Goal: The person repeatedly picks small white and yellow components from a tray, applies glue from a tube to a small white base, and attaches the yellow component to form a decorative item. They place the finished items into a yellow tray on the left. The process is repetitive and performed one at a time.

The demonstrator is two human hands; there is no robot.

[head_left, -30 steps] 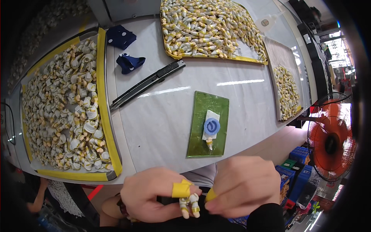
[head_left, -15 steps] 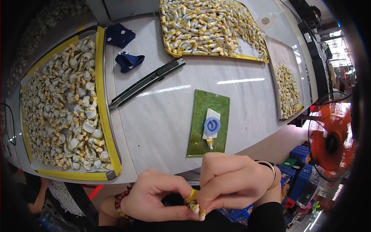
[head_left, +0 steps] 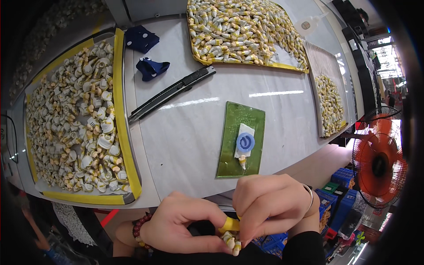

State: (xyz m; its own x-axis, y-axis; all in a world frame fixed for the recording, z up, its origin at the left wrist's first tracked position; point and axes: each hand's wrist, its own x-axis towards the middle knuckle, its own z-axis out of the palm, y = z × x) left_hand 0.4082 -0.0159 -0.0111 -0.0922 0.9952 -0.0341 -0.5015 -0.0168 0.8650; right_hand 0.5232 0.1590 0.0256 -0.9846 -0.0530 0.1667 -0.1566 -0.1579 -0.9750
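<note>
Both hands meet at the near edge of the counter (head_left: pixel 194 132). The left hand (head_left: pixel 185 227) curls in from the left, its fingers closed together on a small bundle of cream pieces (head_left: pixel 232 243), a yellow band (head_left: pixel 229 224) round one fingertip. The right hand (head_left: pixel 269 203) comes over from the right, its fingertips pinched onto the same pieces, touching the left hand's fingers; a thin bracelet (head_left: pixel 309 198) shows at its wrist and a dark bead bracelet (head_left: pixel 139 225) at the left wrist. The pieces sit low in the grip, partly hidden by the fingers.

Just beyond the grip lies a green mat (head_left: pixel 229 150) carrying a white glue tube (head_left: pixel 244 145) with a blue cap. Farther beyond, to the left, lies a black cutter (head_left: pixel 172 93). Well to the left of the grip a yellow-edged tray (head_left: pixel 121 132) holds many like pieces; another tray (head_left: pixel 194 48) stands far beyond it.
</note>
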